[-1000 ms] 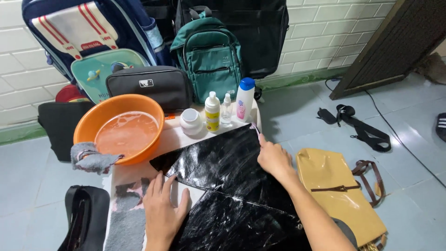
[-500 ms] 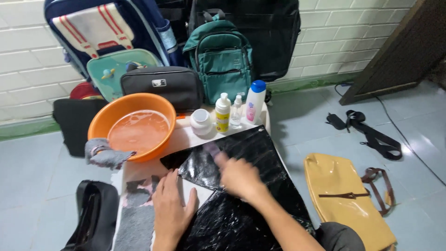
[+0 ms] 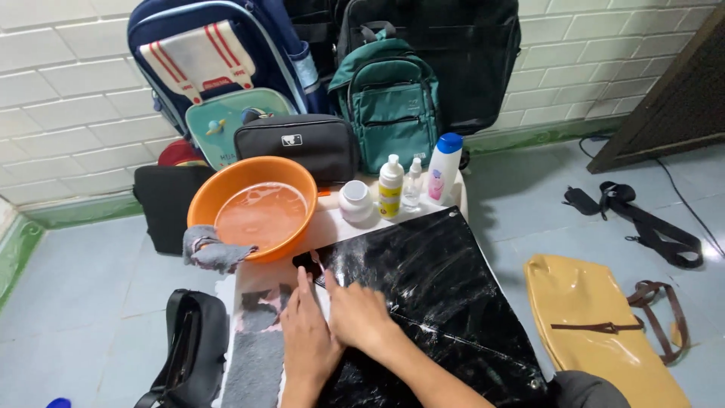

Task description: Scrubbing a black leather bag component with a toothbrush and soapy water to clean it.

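A glossy black bag (image 3: pixel 423 302), streaked with white foam, lies flat on the low white tabletop (image 3: pixel 332 223) and fills its 3 to 6 o'clock part. The left hand (image 3: pixel 306 332) rests palm down at the bag's 9 o'clock edge, fingers narrow and pressed flat on it. The right hand (image 3: pixel 359 313) sits just beside it on the bag, fingers closed around a small brush (image 3: pixel 317 261) whose tip touches the bag's corner. At 11 o'clock stands an orange basin (image 3: pixel 253 208) of water with a grey rag (image 3: pixel 215 253) over its rim; a white jar (image 3: pixel 355 202) and three bottles (image 3: pixel 415 181) stand at 12 o'clock. A tan bag (image 3: pixel 596 325) lies on the floor.
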